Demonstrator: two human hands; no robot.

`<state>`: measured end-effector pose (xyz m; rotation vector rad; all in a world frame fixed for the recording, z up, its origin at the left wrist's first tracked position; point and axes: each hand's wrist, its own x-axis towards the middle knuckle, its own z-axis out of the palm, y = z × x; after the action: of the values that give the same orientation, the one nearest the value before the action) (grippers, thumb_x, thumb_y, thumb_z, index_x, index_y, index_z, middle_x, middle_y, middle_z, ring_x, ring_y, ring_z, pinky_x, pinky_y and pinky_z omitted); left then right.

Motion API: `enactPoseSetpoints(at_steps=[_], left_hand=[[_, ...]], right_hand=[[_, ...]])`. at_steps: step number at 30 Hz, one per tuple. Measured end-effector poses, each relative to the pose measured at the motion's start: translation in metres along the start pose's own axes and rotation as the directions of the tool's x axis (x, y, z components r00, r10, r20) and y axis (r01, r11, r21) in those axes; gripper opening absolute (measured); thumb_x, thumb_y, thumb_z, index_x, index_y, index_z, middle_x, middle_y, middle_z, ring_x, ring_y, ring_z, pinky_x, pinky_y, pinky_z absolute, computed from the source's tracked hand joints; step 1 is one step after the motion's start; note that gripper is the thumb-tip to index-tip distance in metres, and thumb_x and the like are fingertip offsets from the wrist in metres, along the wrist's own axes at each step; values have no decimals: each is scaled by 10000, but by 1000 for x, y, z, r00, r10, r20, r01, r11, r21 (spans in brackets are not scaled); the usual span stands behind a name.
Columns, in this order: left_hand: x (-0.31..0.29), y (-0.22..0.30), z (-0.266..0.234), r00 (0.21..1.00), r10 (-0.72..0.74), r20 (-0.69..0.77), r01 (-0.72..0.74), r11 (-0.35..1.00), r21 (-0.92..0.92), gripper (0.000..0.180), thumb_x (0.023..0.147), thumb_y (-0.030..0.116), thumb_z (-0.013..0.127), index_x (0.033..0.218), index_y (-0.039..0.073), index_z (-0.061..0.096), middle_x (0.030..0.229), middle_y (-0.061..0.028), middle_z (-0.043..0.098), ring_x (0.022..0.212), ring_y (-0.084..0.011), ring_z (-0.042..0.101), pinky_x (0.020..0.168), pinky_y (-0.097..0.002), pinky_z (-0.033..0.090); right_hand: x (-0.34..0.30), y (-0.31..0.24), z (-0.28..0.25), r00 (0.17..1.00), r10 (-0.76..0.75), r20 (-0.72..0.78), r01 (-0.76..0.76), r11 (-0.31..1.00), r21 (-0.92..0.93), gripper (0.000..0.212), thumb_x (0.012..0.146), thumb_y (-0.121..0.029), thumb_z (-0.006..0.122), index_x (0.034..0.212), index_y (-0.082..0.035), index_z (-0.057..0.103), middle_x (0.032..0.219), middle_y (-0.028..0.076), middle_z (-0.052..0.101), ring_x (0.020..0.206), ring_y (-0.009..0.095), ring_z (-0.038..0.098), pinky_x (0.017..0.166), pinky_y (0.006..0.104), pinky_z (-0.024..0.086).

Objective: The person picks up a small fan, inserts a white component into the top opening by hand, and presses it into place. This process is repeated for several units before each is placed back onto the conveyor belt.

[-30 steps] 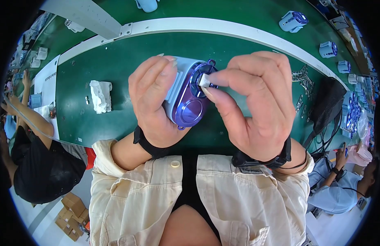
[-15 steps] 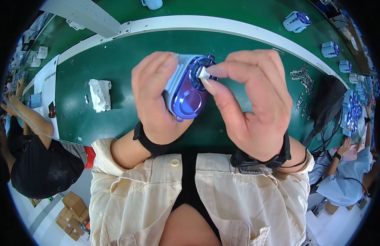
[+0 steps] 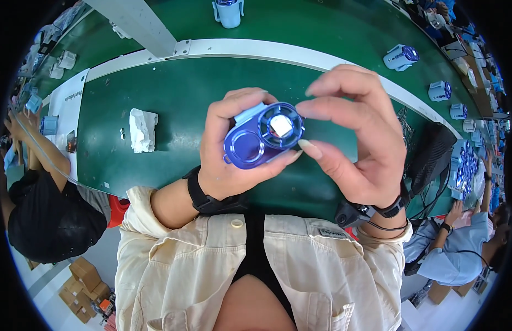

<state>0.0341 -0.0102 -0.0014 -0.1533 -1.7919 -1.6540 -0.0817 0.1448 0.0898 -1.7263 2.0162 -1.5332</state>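
Note:
My left hand [image 3: 223,149] is wrapped around a light-blue plastic device with a glossy dark-blue face [image 3: 247,146]. That face points up at me; it has a plain round disc at one end and a slotted ring at the other. A bright white patch [image 3: 280,126] fills the ring's centre. My right hand [image 3: 358,132] is beside the ring end, its thumb and fingers spread with nothing between them. Its fingertips are close to the device's edge; whether they touch it I cannot tell. A crumpled white piece of paper or tissue [image 3: 142,131] lies on the green table to the left.
A white rail [image 3: 256,48] crosses the table beyond my hands, with a post at its left. Several similar blue devices [image 3: 401,57] stand beyond it. A black mesh pouch [image 3: 432,157] and cables lie at right. People work on both sides.
My right hand's pinch on a small white piece at the ring has opened, and the white now shows in the ring's centre. The device has turned its face up toward me.

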Motion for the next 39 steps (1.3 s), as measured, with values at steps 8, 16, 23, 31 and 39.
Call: enactPoseSetpoints(at_steps=[8, 16, 23, 31, 39], left_hand=[[5, 0, -5, 967, 148, 205, -192, 957, 216, 790, 638, 41, 873, 1281, 52, 416, 1184, -203, 542, 1062, -301, 582, 903, -396, 490], [5, -2, -5, 959, 134, 250, -198, 948, 249, 753, 636, 35, 874, 1251, 38, 439, 1161, -193, 561, 1051, -307, 587, 886, -398, 494], [7, 0, -6, 943, 163, 290, -252, 918, 306, 733, 637, 39, 877, 1232, 21, 451, 1134, -183, 583, 1037, -302, 593, 876, -389, 498], [11, 3, -4, 920, 175, 350, -286, 912, 295, 729, 632, 57, 888, 1228, 25, 469, 1105, -174, 595, 1016, -288, 600, 855, -364, 505], [8, 1, -5, 924, 162, 347, -263, 927, 267, 730, 627, 58, 890, 1227, 29, 476, 1103, -176, 598, 1013, -284, 602, 853, -358, 505]], right_hand=[[1, -2, -9, 951, -280, 135, 311, 853, -420, 318, 549, -95, 763, 848, -1, 710, 858, 73, 616, 800, 263, 540, 683, 372, 444], [-14, 1, -15, 928, -335, 165, 372, 797, -476, 360, 482, -124, 737, 816, 5, 701, 793, 68, 613, 749, 262, 532, 593, 339, 432], [-14, -5, -13, 937, -290, 197, 350, 812, -467, 358, 482, -114, 738, 813, 15, 692, 788, 78, 608, 738, 264, 531, 583, 337, 429], [-10, -9, -24, 938, -245, 245, 334, 823, -459, 356, 483, -103, 740, 809, 27, 681, 782, 89, 602, 726, 266, 529, 572, 334, 425], [0, -19, -9, 934, -212, 289, 328, 831, -450, 355, 483, -93, 742, 805, 38, 671, 777, 101, 596, 713, 269, 528, 561, 332, 420]])
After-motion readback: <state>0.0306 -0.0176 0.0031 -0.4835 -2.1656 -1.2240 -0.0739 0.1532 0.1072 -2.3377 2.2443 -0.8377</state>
